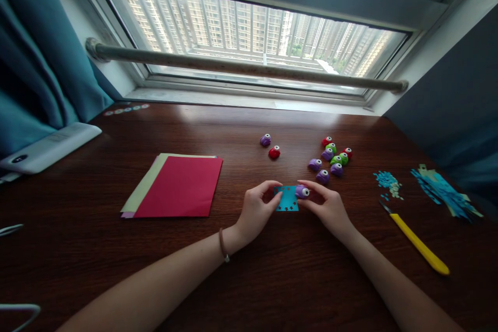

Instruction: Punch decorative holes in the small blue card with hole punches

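A small blue square of paper [287,198] with star-shaped cut-outs along its edges is pinched at its left side by my left hand [261,200]. At its right edge sits a purple craft punch [300,191] with a star on its white button, held between the thumb and fingers of my right hand [326,204]. The paper's right edge meets the punch; how far it reaches inside is hidden. Just beyond my right hand lie several more punches, among them a purple one [322,176], a green one [336,160] and a red one [327,141].
Stacked coloured paper [182,187] lies to the left, red on top. Another purple punch [265,140] and a red punch [274,152] stand apart behind. Rightward are blue paper bits [386,179], blue strips [443,191] and a yellow-handled craft knife [420,244]. A white device [58,146] lies far left.
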The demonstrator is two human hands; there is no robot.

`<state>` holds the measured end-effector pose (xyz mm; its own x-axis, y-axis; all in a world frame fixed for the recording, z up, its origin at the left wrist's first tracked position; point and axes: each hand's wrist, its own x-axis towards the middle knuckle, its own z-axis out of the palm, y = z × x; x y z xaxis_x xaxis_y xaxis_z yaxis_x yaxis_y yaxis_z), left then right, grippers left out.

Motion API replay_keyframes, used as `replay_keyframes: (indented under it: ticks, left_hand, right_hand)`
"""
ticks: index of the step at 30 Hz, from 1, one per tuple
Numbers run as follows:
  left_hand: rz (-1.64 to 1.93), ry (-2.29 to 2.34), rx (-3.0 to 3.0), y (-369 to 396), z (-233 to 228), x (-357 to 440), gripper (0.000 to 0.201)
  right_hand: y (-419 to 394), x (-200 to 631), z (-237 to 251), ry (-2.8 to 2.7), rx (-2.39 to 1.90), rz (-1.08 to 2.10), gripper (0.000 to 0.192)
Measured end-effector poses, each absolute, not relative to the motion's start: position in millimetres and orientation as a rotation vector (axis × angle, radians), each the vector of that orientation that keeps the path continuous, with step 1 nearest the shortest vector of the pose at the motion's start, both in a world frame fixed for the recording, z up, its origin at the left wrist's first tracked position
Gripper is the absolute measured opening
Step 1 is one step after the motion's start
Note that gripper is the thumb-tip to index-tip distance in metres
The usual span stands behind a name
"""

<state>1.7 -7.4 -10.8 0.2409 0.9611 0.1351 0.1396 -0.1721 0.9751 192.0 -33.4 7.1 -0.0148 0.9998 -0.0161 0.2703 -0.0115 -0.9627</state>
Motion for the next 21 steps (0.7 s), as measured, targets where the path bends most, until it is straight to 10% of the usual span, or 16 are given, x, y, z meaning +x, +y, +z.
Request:
replay_keyframes:
  ticks: [21]
  left_hand:
    - [0.999,1.039,1.574,-8.7,-9.2,2.7,0.014]
  right_hand:
    - [-33.4,195.2,9.1,-1.763,-1.369,0.784,0.028]
